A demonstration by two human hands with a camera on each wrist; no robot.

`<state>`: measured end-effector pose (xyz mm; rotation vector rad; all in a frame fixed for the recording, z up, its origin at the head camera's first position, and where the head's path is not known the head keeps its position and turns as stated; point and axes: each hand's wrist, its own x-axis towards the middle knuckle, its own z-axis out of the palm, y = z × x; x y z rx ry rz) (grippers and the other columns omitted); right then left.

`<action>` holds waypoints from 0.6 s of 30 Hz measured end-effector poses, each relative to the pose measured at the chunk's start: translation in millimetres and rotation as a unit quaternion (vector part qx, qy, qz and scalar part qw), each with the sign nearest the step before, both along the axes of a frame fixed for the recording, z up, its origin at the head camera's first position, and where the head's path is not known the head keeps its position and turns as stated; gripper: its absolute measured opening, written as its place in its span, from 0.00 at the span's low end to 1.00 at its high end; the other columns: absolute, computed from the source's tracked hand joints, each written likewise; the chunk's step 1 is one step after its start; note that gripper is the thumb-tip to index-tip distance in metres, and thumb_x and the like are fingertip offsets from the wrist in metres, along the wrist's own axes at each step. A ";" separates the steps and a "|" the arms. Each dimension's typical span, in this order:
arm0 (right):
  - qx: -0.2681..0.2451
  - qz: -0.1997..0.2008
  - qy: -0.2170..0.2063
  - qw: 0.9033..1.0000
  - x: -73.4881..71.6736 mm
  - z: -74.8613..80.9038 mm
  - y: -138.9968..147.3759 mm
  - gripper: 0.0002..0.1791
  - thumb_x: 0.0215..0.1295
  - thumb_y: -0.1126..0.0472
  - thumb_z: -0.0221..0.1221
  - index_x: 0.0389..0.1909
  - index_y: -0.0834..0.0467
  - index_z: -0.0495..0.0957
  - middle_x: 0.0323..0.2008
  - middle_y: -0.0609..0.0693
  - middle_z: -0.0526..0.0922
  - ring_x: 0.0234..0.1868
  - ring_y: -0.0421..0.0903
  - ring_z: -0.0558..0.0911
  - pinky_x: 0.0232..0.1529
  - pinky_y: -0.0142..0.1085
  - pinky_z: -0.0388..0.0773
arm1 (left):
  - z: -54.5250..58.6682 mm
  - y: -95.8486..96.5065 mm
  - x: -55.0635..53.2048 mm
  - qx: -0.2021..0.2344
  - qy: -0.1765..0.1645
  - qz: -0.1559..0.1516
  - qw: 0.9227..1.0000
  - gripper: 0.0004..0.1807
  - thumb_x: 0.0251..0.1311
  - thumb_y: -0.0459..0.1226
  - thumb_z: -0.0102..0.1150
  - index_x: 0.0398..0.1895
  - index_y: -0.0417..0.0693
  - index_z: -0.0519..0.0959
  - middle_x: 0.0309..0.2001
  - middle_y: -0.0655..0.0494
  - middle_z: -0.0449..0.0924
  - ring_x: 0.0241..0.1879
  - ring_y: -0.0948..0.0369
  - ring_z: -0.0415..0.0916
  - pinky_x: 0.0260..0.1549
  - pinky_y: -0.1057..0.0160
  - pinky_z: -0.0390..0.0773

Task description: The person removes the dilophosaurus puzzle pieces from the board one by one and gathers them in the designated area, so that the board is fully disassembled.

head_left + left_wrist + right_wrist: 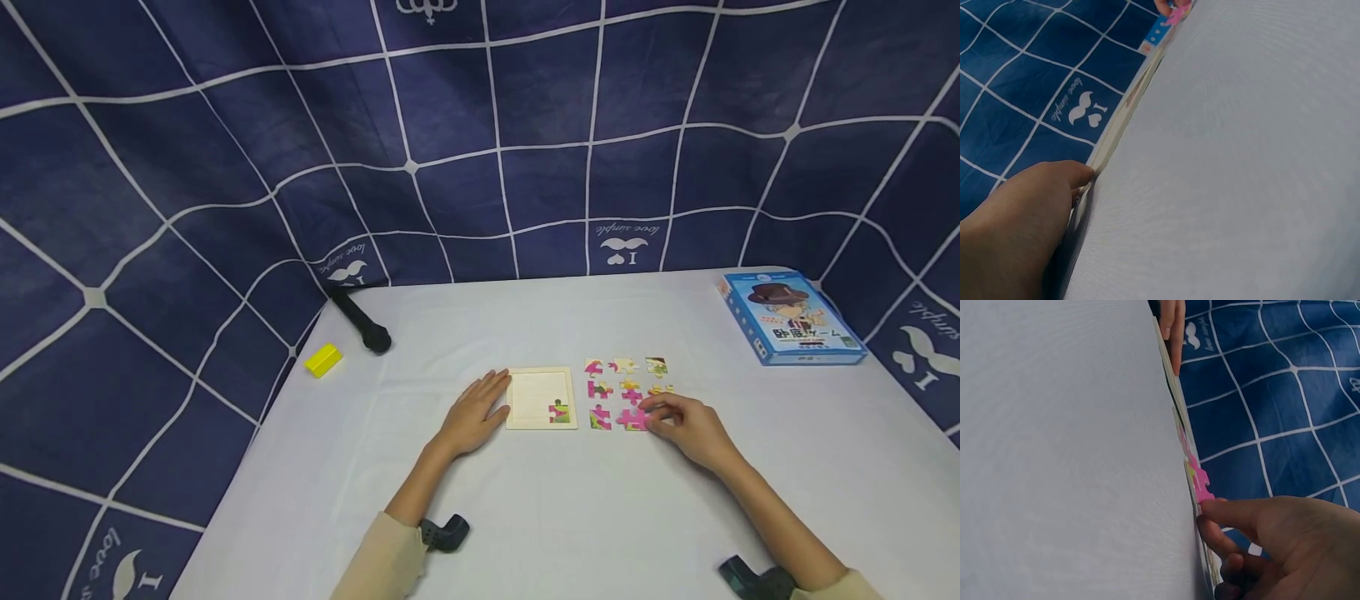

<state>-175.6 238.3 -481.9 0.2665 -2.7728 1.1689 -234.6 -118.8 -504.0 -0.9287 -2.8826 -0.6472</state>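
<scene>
A square wooden puzzle tray lies flat on the table, one pink-and-green puzzle piece sitting in its lower right corner. My left hand rests at the tray's left side, fingers straight and the thumb against its edge. To the right of the tray, several loose puzzle pieces are laid out in rows. At the near right of these rows, my right hand pinches a pink puzzle piece between thumb and index finger; in the right wrist view the piece is lifted at a tilt.
A blue game box stands at the back right of the white table. Toward the back left lie a black microphone and a yellow block. A dark blue checked curtain hangs behind the table.
</scene>
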 end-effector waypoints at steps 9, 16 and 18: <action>0.029 -0.011 0.002 1.000 0.7 0.4 -2.0 0.10 0.53 0.67 0.65 0.37 0.57 0.82 0.22 0.43 0.77 0.19 0.39 0.61 0.20 0.33 0.55 | -0.4 -0.1 -0.5 0.007 0.007 -0.003 1.000 0.30 0.68 0.47 0.40 0.69 0.44 0.56 0.70 0.54 0.52 0.70 0.57 0.44 0.67 0.57 0.45; 0.035 -0.020 -0.005 0.999 0.9 0.0 -2.7 0.11 0.53 0.66 0.64 0.39 0.58 0.82 0.23 0.44 0.74 0.20 0.40 0.61 0.19 0.33 0.56 | 0.4 -0.1 -0.1 0.009 0.004 -0.002 1.000 0.30 0.68 0.46 0.41 0.69 0.43 0.56 0.70 0.54 0.52 0.70 0.56 0.44 0.67 0.57 0.45; 0.032 -0.024 0.003 0.999 0.6 0.5 -3.7 0.12 0.52 0.66 0.65 0.40 0.58 0.81 0.23 0.44 0.74 0.19 0.40 0.61 0.19 0.33 0.56 | 0.6 -0.2 -0.1 0.005 0.002 -0.001 1.000 0.30 0.69 0.47 0.40 0.70 0.43 0.56 0.70 0.55 0.51 0.70 0.57 0.44 0.67 0.57 0.44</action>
